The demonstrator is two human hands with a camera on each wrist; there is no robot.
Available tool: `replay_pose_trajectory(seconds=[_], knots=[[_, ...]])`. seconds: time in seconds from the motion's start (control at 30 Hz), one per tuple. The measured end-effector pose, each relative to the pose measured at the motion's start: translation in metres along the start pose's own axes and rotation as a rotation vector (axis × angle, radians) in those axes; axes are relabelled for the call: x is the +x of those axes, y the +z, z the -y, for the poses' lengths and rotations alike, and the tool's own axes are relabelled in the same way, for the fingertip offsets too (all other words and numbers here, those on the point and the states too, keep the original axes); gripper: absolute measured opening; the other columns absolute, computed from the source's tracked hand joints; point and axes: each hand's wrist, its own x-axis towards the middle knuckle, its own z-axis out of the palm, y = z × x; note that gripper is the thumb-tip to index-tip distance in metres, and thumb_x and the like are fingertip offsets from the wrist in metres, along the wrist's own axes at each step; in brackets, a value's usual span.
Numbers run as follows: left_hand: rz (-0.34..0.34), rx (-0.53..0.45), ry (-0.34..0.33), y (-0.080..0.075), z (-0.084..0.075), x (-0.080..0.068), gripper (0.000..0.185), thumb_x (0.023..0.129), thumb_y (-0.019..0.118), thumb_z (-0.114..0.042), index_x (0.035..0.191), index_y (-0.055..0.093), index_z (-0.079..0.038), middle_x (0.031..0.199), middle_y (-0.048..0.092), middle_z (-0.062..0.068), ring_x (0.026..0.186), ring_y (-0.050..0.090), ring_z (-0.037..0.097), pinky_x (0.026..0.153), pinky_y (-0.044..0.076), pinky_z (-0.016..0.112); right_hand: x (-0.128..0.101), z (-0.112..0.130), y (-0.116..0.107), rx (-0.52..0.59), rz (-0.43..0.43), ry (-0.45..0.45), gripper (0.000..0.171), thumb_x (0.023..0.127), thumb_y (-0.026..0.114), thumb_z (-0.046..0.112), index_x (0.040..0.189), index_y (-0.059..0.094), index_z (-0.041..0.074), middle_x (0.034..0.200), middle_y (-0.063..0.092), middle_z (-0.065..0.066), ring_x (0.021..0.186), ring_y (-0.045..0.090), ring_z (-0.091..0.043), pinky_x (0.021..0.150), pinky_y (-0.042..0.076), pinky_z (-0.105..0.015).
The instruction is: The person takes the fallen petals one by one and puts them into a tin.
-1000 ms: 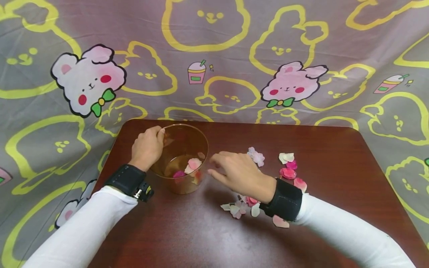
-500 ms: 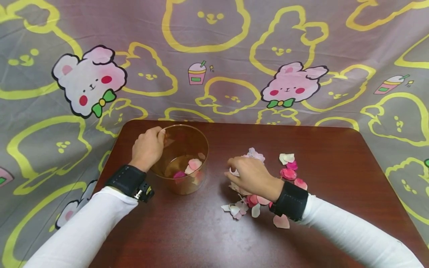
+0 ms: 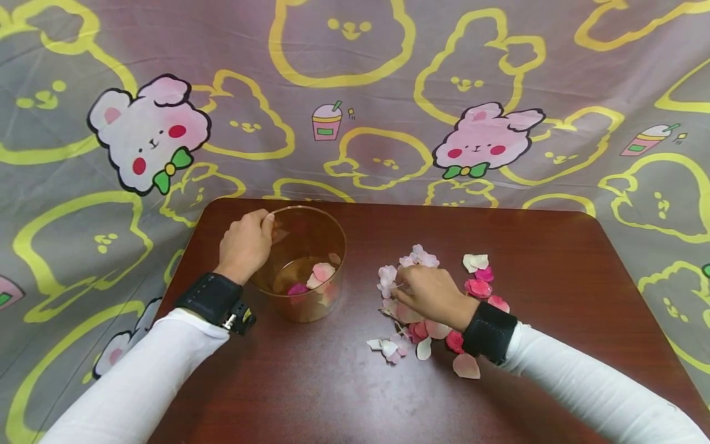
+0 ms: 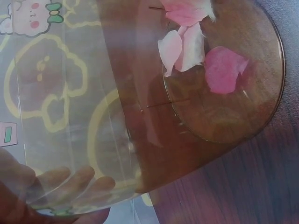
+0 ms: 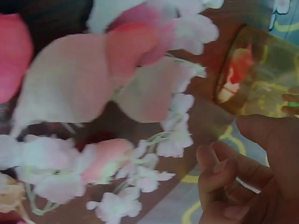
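Note:
My left hand (image 3: 243,248) grips the rim of a clear amber plastic tub (image 3: 299,313), which stands on the table at the left. In the left wrist view its fingers (image 4: 80,179) show through the tub's wall. Inside the tub lie a few pale pink petals (image 3: 323,271) and a magenta petal (image 4: 225,70). My right hand (image 3: 435,293) is low over the petal pile, beside pale pink-white blossom sprigs (image 3: 386,280). In the right wrist view its fingers are loosely bent, thumb apart, with nothing visible between them. Large pink petals (image 5: 65,79) lie close by.
More petals are scattered on the brown table (image 3: 310,388): a white petal (image 3: 475,263), a red-pink petal (image 3: 478,288), a pale pink petal (image 3: 466,366) and small white blossoms (image 3: 388,350). A cartoon-print cloth (image 3: 360,166) hangs behind the table's far edge.
My right hand has moved rightward from beside the tub to the petal pile, uncovering the pale blossoms on its left. The left hand and the tub have stayed put.

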Motion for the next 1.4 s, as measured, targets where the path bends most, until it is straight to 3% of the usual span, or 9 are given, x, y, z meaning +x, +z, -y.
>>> replay_pose_trajectory(seconds=[0.13, 0.27, 0.67, 1.03, 1.4], knots=[[0.003, 0.0, 0.0, 0.001, 0.001, 0.0, 0.036, 0.11, 0.037, -0.032, 0.094, 0.06, -0.009, 0.095, 0.067, 0.019, 0.098, 0.066, 0.049, 0.073, 0.046, 0.058, -0.001, -0.01, 0.006, -0.017, 0.021, 0.004, 0.016, 0.091, 0.075, 0.029, 0.098, 0.076, 0.014, 0.083, 0.074, 0.001, 0.065, 0.058, -0.009, 0.053, 0.046, -0.024], [0.004, 0.001, -0.012, 0.0, 0.001, 0.0, 0.036, 0.11, 0.037, -0.033, 0.094, 0.06, -0.01, 0.094, 0.067, 0.019, 0.096, 0.066, 0.047, 0.073, 0.046, 0.057, -0.001, -0.017, 0.009, -0.011, 0.049, 0.009, 0.012, 0.09, 0.076, 0.026, 0.091, 0.075, 0.014, 0.068, 0.062, 0.003, 0.058, 0.046, -0.009, 0.049, 0.036, -0.024], [0.006, -0.001, -0.011, 0.001, 0.002, 0.0, 0.036, 0.11, 0.036, -0.033, 0.094, 0.059, -0.01, 0.096, 0.067, 0.019, 0.101, 0.066, 0.05, 0.076, 0.047, 0.06, -0.005, -0.025, 0.019, -0.001, 0.188, 0.082, 0.021, 0.091, 0.075, 0.026, 0.077, 0.063, 0.015, 0.061, 0.044, 0.003, 0.057, 0.044, -0.014, 0.053, 0.029, -0.029], [0.002, 0.003, -0.005, 0.001, 0.001, 0.0, 0.035, 0.11, 0.037, -0.032, 0.094, 0.06, -0.01, 0.09, 0.065, 0.016, 0.093, 0.067, 0.045, 0.072, 0.046, 0.056, -0.008, -0.024, 0.021, 0.013, 0.213, 0.081, 0.017, 0.091, 0.075, 0.022, 0.08, 0.065, 0.014, 0.062, 0.044, 0.003, 0.061, 0.045, -0.014, 0.057, 0.032, -0.028], [0.002, 0.001, 0.003, 0.0, 0.0, -0.001, 0.035, 0.11, 0.039, -0.031, 0.094, 0.06, -0.008, 0.085, 0.062, 0.015, 0.086, 0.064, 0.041, 0.068, 0.045, 0.052, -0.008, -0.024, 0.015, 0.021, 0.22, 0.09, 0.008, 0.091, 0.076, 0.021, 0.092, 0.072, 0.013, 0.067, 0.055, 0.003, 0.065, 0.051, -0.015, 0.06, 0.039, -0.029]])
